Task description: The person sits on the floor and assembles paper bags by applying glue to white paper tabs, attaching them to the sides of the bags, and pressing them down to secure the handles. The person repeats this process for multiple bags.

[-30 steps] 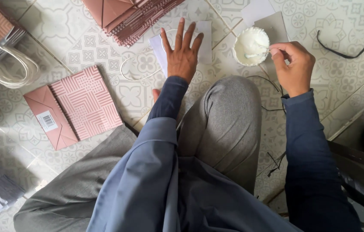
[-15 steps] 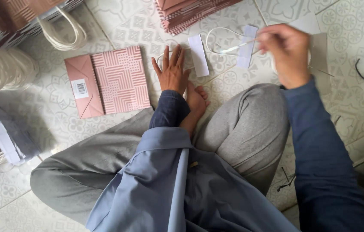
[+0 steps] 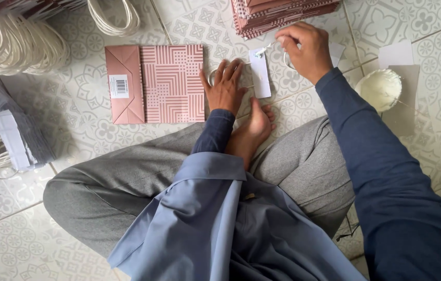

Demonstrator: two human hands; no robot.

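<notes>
Two hands work: left hand (image 3: 225, 86) flat, open on the floor; right hand (image 3: 306, 49) pinching a white cord (image 3: 267, 48).

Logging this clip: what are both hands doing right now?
Left hand: open, flat on the floor beside the pink paper bag.
Right hand: closed, pinching a white strip.

A small white paper strip (image 3: 260, 79) lies flat on the patterned tile floor (image 3: 95, 135), long side running away from the person. A thin white cord (image 3: 271, 48) rises from its far end, pinched in fingertips. Just left lies a folded pink patterned paper bag (image 3: 172, 83), flat, base flap leftward.
</notes>
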